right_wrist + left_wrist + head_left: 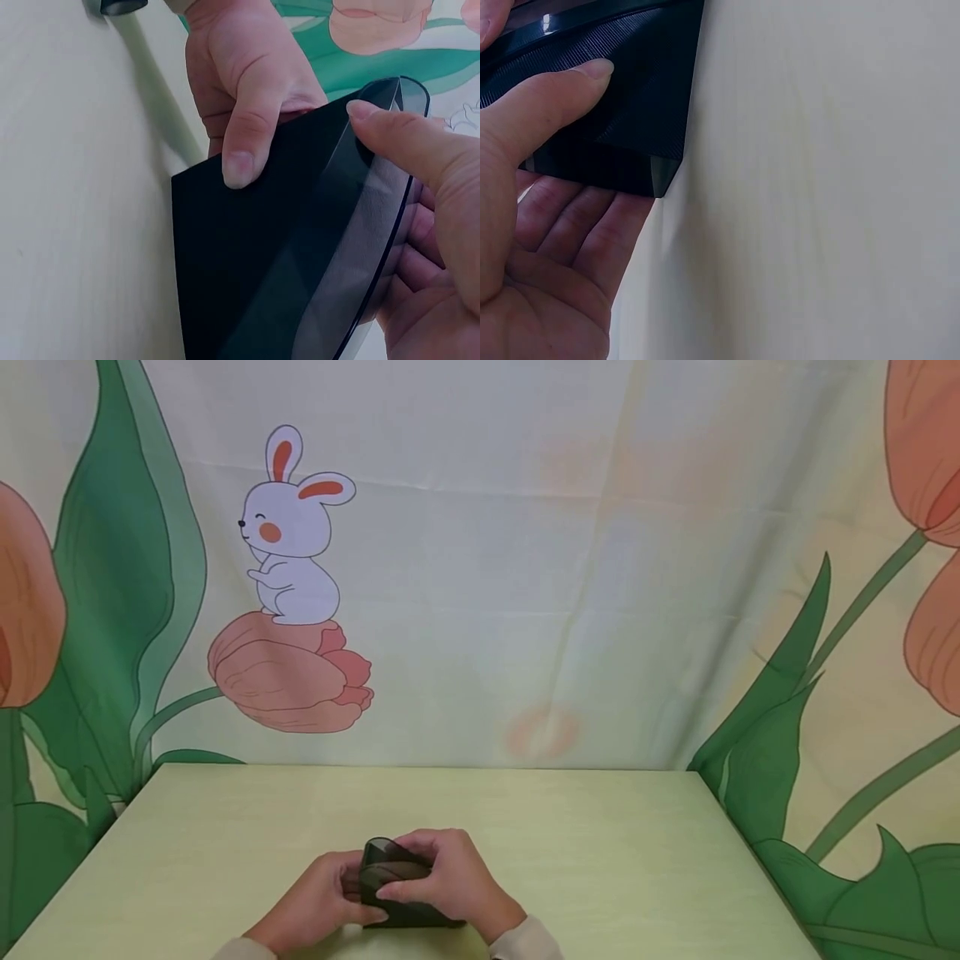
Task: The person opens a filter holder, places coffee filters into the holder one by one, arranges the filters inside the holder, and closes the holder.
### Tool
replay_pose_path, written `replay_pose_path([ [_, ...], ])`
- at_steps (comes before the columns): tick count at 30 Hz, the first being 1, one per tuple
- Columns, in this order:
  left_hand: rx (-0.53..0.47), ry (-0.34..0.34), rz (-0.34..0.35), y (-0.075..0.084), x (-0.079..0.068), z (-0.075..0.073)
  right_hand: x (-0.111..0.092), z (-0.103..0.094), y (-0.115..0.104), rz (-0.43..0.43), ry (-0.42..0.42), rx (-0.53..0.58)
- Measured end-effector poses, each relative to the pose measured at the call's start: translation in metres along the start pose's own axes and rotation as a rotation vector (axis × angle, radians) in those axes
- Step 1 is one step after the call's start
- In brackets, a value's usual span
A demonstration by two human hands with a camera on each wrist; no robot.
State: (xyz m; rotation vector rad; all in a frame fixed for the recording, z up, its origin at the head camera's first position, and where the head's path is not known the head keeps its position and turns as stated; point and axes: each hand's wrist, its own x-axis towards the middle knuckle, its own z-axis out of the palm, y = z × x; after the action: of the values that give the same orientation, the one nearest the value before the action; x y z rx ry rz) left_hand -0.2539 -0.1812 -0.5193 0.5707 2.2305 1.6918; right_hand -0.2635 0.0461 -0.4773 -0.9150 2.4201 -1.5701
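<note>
Both hands (405, 893) grip dark plastic pouch (285, 247), flap bent.

Head view looking forward and down across the surface (570, 843) from afar; wrist views close, sharing the hands.

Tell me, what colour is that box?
Black box, with a smoky see-through flap; clearest from the right wrist.
</note>
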Motion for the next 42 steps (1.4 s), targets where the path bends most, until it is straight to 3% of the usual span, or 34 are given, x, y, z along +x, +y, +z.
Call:
replay_pose_path([
  [20, -0.007, 0.008, 0.044, -0.008, 0.005, -0.002, 0.006, 0.002, 0.008, -0.006, 0.012, -0.023],
  [31, -0.021, -0.015, 0.018, -0.006, 0.006, -0.003, 0.005, 0.004, 0.009, -0.009, 0.026, -0.025],
  [37, 0.036, -0.024, 0.017, -0.002, 0.005, -0.006, 0.006, 0.005, 0.01, -0.02, 0.006, -0.009],
  [42, 0.17, -0.026, 0.011, 0.001, 0.003, -0.008, 0.006, 0.001, 0.012, -0.013, -0.031, 0.019],
])
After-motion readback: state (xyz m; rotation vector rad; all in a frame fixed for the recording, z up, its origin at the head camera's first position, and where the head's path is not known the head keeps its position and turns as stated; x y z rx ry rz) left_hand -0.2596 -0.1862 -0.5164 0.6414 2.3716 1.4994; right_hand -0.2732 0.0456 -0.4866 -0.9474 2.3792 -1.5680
